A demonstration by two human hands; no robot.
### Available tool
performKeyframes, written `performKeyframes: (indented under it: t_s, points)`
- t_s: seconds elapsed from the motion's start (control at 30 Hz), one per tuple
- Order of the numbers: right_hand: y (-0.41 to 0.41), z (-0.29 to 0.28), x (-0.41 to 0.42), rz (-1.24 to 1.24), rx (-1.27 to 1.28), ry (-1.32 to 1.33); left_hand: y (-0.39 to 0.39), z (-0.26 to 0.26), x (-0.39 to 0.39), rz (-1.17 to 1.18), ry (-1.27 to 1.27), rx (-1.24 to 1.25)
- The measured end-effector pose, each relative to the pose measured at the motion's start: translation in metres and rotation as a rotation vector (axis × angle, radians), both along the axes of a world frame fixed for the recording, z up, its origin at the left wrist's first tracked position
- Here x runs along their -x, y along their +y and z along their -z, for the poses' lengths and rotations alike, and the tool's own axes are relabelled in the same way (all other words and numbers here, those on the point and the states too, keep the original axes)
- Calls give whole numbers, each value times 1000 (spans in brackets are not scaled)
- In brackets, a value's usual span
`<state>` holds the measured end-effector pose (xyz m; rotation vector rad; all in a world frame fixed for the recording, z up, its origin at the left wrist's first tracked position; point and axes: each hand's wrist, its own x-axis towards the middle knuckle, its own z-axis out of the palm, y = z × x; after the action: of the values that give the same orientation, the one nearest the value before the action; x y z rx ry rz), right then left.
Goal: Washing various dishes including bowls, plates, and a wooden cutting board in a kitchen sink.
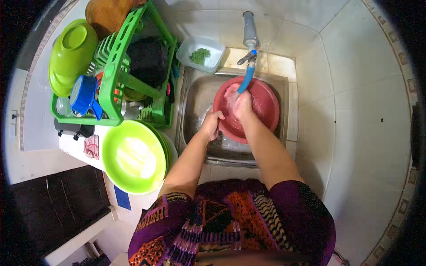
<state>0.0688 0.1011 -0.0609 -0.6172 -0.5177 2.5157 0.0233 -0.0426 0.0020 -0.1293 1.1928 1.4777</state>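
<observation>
A red plastic basin [266, 106] stands tilted in the metal sink [196, 96]. My left hand [212, 124] holds its near left rim, thumb over the edge and fingers along the outer wall. Inside the basin is my right hand [242, 104], blurred by running water, with its fingers partly hidden. Above that hand ends a short blue hose [246, 79], fixed to the tap [249, 58] on the wall. Whether my right hand grips anything does not show.
At the sink's back left corner sits a clear plastic tub [214, 55] with a green scouring pad [200, 56]. A green dish rack [111, 83] holds a lime bowl [71, 56] and a blue handled cup [85, 94]. Stacked lime basins [111, 149] stand left; a tiled wall [362, 133] bounds the right.
</observation>
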Motion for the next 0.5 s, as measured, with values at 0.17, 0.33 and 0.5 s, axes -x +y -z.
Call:
performKeyframes:
  t_s: [0.17,0.33,0.5]
  points:
    - [-39,-17,-14,-423,-94,-168,3,18,4,-126,71,-94]
    - [-31,-4,-72,-765,-635,-360,1,36,16,-131,47,-48]
    - [21,12,-89,-79,-1813,-856,2,15,5,-132,243,-123]
